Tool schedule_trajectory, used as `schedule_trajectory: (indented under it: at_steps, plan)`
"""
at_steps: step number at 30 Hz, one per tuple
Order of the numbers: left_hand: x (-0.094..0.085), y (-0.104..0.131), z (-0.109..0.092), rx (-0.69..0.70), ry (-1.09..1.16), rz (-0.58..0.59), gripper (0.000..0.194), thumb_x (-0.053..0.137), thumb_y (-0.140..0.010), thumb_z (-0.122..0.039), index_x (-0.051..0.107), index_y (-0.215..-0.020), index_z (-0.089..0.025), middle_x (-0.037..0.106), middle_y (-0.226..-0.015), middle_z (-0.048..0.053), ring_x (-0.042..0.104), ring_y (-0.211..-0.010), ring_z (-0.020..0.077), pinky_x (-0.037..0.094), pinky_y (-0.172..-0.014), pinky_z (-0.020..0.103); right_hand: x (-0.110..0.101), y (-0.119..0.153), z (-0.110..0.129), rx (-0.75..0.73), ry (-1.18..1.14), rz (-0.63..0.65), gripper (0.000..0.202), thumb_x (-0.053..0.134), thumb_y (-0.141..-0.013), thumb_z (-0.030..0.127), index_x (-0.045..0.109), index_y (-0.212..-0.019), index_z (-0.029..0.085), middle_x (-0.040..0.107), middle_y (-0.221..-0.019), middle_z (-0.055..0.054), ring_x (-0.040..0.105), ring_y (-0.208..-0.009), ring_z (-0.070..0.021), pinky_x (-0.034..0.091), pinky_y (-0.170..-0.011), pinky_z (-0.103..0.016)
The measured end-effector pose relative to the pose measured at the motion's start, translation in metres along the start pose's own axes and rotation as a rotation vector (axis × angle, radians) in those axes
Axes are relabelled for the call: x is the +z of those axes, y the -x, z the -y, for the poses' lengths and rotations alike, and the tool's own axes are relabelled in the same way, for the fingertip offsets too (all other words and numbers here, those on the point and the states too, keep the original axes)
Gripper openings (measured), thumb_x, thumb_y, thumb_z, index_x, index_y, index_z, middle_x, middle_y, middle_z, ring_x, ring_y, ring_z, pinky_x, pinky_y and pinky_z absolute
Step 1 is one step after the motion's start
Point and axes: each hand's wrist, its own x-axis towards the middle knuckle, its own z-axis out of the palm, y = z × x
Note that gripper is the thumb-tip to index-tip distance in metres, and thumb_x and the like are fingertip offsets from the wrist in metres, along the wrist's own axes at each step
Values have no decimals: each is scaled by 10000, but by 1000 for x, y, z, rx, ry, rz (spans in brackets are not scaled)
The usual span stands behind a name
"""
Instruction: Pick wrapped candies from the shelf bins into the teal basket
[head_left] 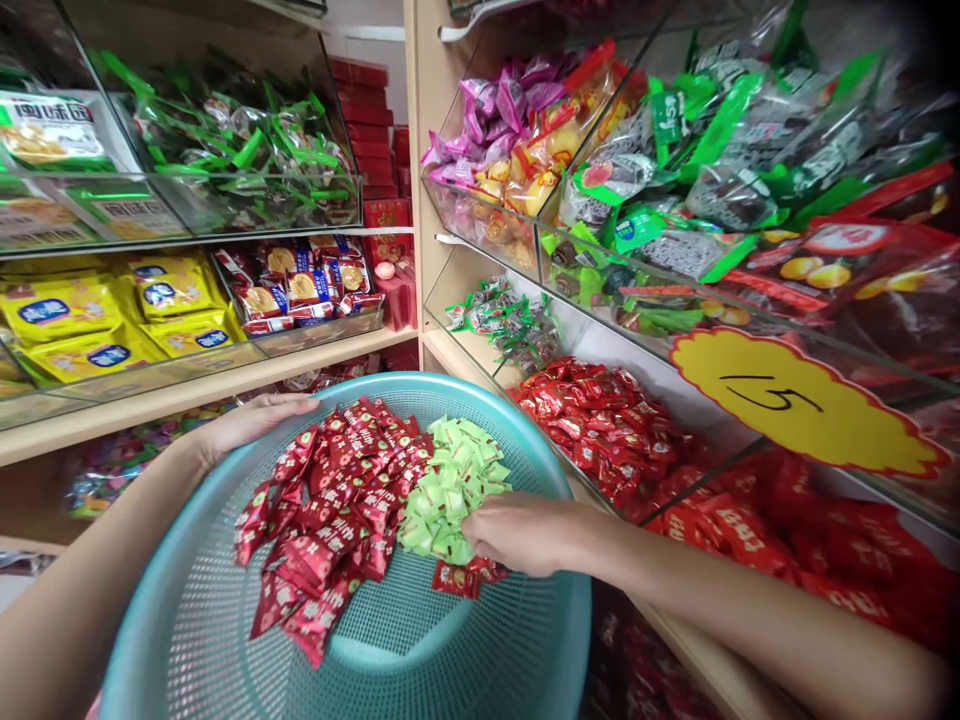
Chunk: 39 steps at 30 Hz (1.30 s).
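A large turquoise plastic mesh basket fills the lower middle of the view. My left hand grips its far left rim, fingers laid along the edge. Inside the basket lies a pile of dark red candy packets. Beside it, to the right, is a heap of small light green wrapped candies. My right hand reaches in from the right and rests against the green heap. Its fingers are curled closed, their tips hidden. Just below it lie a few small red packets, partly covered by the hand.
Wooden shelves with clear bins surround the basket. To the right, a bin of small red wrapped candies sits close to the rim, under a yellow price tag reading 15. Yellow packets and wrapped cookies occupy the left shelf.
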Motion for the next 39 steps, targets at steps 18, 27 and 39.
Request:
schedule_trajectory:
  at_steps: [18, 27, 39]
  plan:
    - [-1, 5, -8, -44, 20, 27, 628, 636, -574, -566, 593, -1080, -196, 713, -911, 31, 638, -891, 243, 474, -864, 346, -56, 38, -16, 257, 104, -413, 217, 405, -830, 177, 619, -869, 165, 631, -824, -68, 572, -755, -164, 366, -600, -262]
    - [-4, 0, 0, -49, 51, 30, 603, 633, -602, -534, 580, -1112, -217, 688, -1004, 31, 631, -910, 215, 486, -822, 286, -40, 41, -66, 614, 176, -285, 418, 316, -811, 9, 519, -1155, 130, 431, -1263, -157, 400, -1174, -259, 386, -879, -358]
    - [0, 5, -3, -13, 23, 23, 592, 636, -590, -541, 604, -1071, -197, 691, -998, 28, 638, -876, 205, 502, -775, 284, -27, 38, -74, 602, 310, -274, 379, 360, -773, -17, 564, -1061, 120, 499, -1163, -139, 455, -1098, -256, 413, -846, -357]
